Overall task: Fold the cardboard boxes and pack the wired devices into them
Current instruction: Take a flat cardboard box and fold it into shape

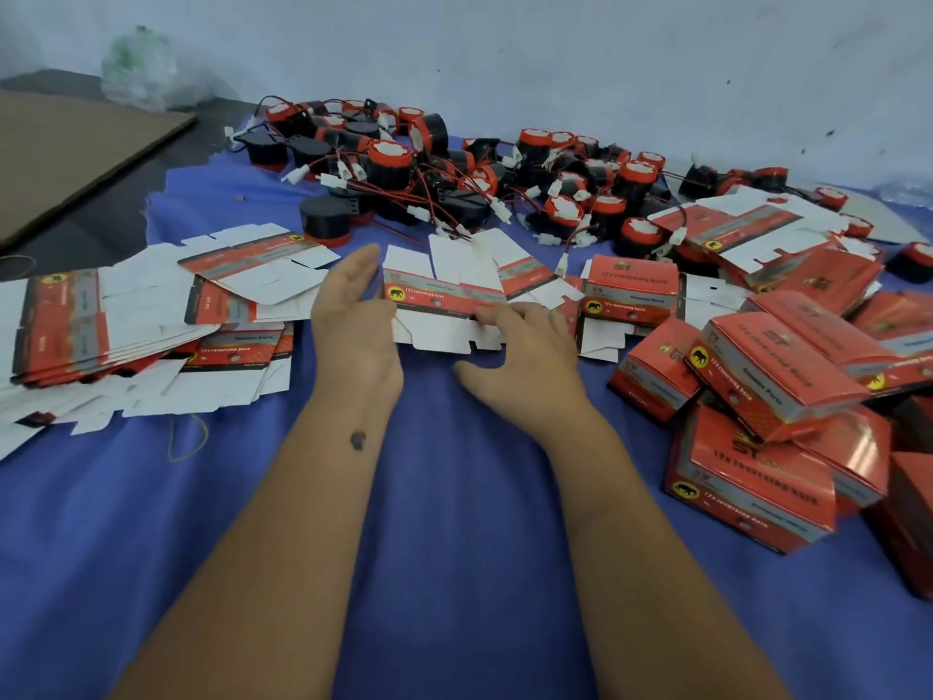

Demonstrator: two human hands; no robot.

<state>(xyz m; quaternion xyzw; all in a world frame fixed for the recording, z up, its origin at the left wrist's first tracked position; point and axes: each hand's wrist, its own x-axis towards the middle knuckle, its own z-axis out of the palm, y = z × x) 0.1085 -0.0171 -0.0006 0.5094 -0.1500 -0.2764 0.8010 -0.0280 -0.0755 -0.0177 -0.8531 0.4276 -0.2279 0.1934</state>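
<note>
Flat box blank [444, 300] lying unfolded on the blue cloth [454, 497] ahead of me, my left hand [353, 315] open with fingers straight at its left edge, my right hand [520, 356] fingertips pressing its near edge, wired devices [454, 179] heaped beyond, folded boxes [772, 386] piled at right.

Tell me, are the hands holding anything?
No firm grip shows. The right hand's fingertips rest on the flat box's near edge; the left hand is open beside it.
</note>
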